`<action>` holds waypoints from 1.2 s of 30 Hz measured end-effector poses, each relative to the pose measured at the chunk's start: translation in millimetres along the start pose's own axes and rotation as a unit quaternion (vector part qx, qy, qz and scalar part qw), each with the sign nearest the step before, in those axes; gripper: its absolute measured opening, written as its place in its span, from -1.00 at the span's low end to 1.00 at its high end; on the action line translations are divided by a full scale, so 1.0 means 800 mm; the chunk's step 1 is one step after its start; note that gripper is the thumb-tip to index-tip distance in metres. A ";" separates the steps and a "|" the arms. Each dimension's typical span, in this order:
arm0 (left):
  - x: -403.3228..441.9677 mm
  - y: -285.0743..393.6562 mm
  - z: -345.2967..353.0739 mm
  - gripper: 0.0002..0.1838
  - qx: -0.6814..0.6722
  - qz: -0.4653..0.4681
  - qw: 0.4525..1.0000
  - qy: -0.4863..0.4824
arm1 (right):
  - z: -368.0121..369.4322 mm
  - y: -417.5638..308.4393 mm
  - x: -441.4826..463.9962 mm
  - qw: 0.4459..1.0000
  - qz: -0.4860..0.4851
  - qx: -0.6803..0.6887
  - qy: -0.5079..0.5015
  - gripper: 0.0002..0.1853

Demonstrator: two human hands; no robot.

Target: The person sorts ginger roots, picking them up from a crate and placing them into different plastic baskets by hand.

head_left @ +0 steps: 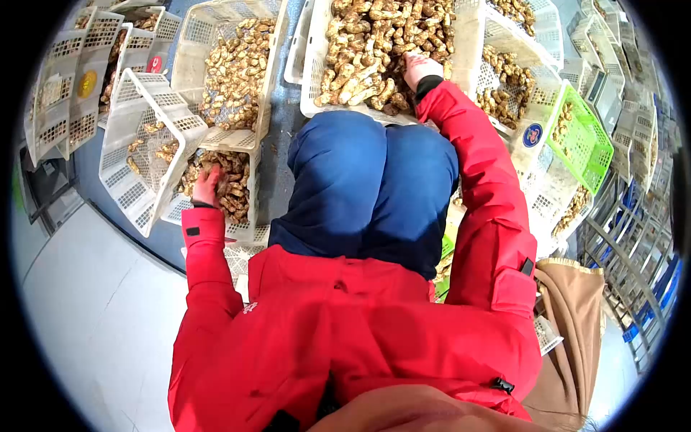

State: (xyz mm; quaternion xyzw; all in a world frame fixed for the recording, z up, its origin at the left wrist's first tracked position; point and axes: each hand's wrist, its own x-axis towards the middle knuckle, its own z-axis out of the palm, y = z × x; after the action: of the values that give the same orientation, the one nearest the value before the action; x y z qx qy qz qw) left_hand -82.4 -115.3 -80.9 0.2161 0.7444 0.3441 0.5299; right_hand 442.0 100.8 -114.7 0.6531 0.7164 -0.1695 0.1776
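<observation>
My left hand (pixel 206 186) reaches into a white plastic crate (pixel 253 189) on the left that holds dark brown mushrooms (pixel 234 183). Its fingers are curled against a mushroom there, partly hidden. Ahead of my knees stands a large white crate (pixel 311 79) heaped with long brown-and-cream mushrooms (pixel 374 50). My right hand (pixel 421 70) is down on the right part of this heap, fingers bent and closed. Its fingertips are out of sight among the mushrooms, so what they grip cannot be made out.
A white crate (pixel 188 36) of paler mushrooms stands ahead left, beside a tilted white basket (pixel 119 169) with a few pieces. To the right are more mushroom crates, one a green basket (pixel 592 147). A brown cloth (pixel 576 309) hangs behind right, near metal racks (pixel 626 252).
</observation>
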 end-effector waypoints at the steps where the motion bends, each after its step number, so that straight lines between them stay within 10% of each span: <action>1: -0.004 -0.009 -0.019 -0.74 0.047 -0.021 0.997 0.049 | -0.006 0.006 -0.001 0.999 -0.006 0.023 0.023 -0.66; 4: 0.033 -0.111 -0.109 -0.61 -0.040 0.017 0.998 0.048 | -0.026 0.032 -0.014 0.981 0.021 0.186 0.049 -0.51; 5: 0.068 -0.142 -0.148 -0.52 0.158 -0.086 0.974 0.139 | -0.028 0.042 -0.013 0.962 0.038 0.268 0.046 -0.52; 7: 0.114 -0.184 -0.180 -0.49 0.239 0.034 0.960 0.140 | -0.032 0.051 -0.018 0.802 0.005 0.596 0.044 -0.56; 9: 0.056 -0.023 -0.056 -0.58 0.277 0.000 0.958 0.068 | -0.072 0.041 -0.042 0.660 -0.015 0.751 -0.025 -0.53; 10: 0.038 0.013 0.005 -0.65 -0.030 0.038 0.999 -0.011 | -0.076 0.034 -0.046 0.622 -0.061 0.780 -0.035 -0.52; 12: 0.006 0.119 0.113 -0.68 -0.068 0.066 0.979 -0.182 | -0.105 0.011 -0.057 0.581 -0.127 0.802 -0.063 -0.50; 19: -0.020 0.243 0.355 -0.57 -0.030 0.080 0.883 -0.461 | -0.172 -0.075 -0.079 0.682 -0.218 0.696 -0.054 -0.49; 20: -0.026 0.265 0.357 -0.60 0.110 0.096 0.904 -0.401 | -0.182 -0.073 -0.082 0.746 -0.225 0.626 -0.025 -0.54; 23: 0.010 0.218 0.345 -0.63 -0.155 0.067 0.911 -0.377 | -0.173 -0.055 -0.075 0.715 -0.157 0.681 0.013 -0.61; 25: -0.001 0.234 0.307 -0.68 -0.107 0.089 0.909 -0.394 | -0.123 -0.017 -0.042 0.868 -0.100 0.472 0.117 -0.62; 26: 0.008 0.223 0.283 -0.69 -0.115 0.072 0.911 -0.389 | -0.089 -0.004 -0.030 0.857 -0.059 0.508 0.063 -0.62; 28: 0.030 0.188 0.244 -0.68 -0.094 0.048 0.937 -0.333 | -0.067 0.010 -0.026 0.993 -0.058 0.097 -0.031 -0.53; 36: -0.025 0.084 0.080 -0.56 0.096 0.000 0.995 -0.037 | -0.010 0.004 -0.021 0.991 -0.029 -0.071 -0.114 -0.60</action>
State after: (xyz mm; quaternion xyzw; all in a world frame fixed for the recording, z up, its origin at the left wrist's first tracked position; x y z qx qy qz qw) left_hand -18.8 -65.6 -30.9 0.2782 0.7541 0.2629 0.5337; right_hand 446.3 90.3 -99.9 0.5942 0.7205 -0.1966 0.2985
